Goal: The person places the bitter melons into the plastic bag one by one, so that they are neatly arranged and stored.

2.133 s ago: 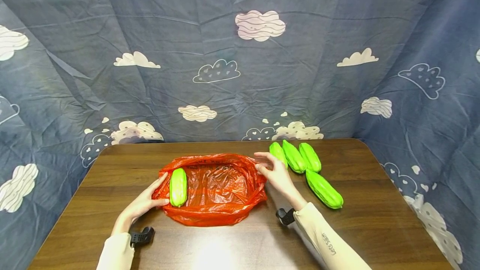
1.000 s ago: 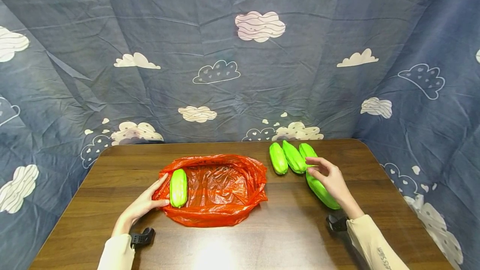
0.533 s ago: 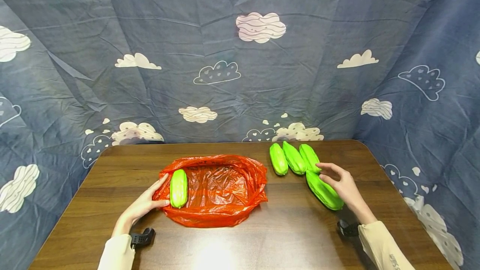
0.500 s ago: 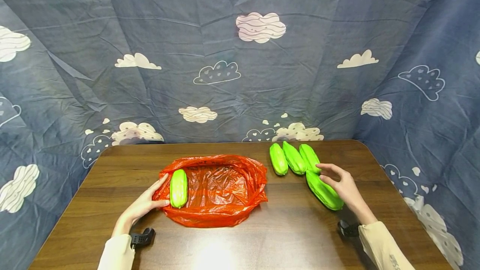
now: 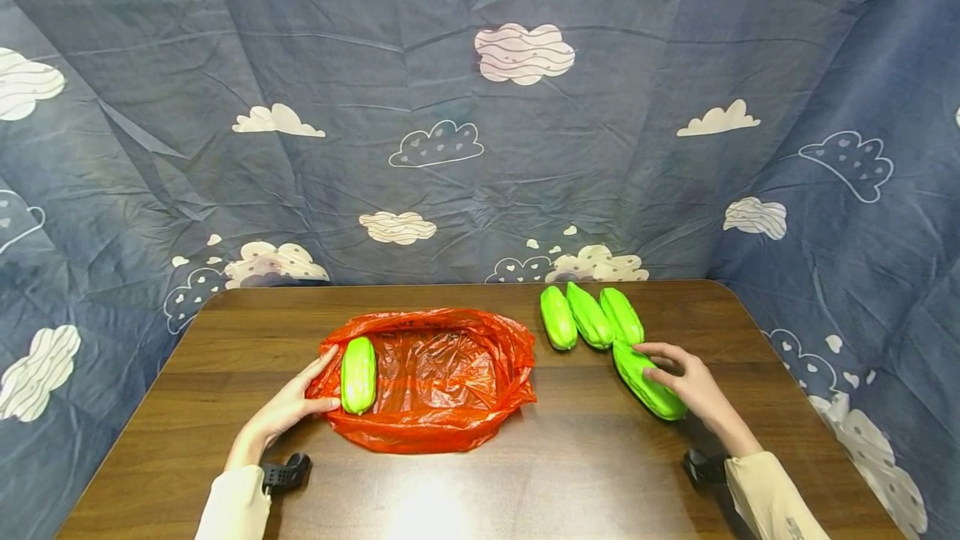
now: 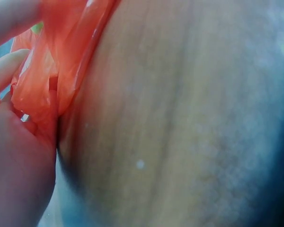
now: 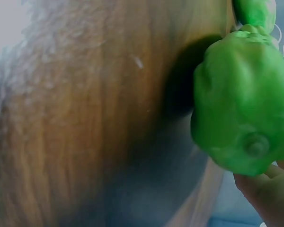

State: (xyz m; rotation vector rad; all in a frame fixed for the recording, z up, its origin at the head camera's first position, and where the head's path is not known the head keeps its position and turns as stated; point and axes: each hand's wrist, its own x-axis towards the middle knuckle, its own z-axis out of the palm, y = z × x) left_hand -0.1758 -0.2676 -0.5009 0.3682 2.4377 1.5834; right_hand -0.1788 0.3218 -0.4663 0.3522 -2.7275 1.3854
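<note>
Closest to where I stand are two cream sleeves, the left sleeve (image 5: 234, 505) and the right sleeve (image 5: 772, 494), with a small black camera (image 5: 287, 473) behind the left fingers and another black camera (image 5: 703, 467) behind the right ones. The left hand (image 5: 288, 407) holds the side of a red plastic bag (image 5: 420, 437), pinching thin plastic between thumb and fingers. The bag's wide mouth spreads away to the right of those fingers, and just beside their tips, inside it, lies a green gourd (image 5: 358, 376).

The right hand (image 5: 697, 386) is bent over another gourd (image 5: 658, 401), which lies slantwise under the thumb and fingers; I can't tell whether they grip it or only touch it. Past those fingertips, farther off and leftward, three more gourds sit side by side: the left one (image 5: 558, 319), the middle one (image 5: 589, 317) and the right one (image 5: 622, 315), nearest the fingertips. The brown wooden table (image 5: 585, 448) runs beneath both hands, and well beyond all the fingers hangs a blue-grey curtain (image 5: 435, 65) patterned with pale clouds.
</note>
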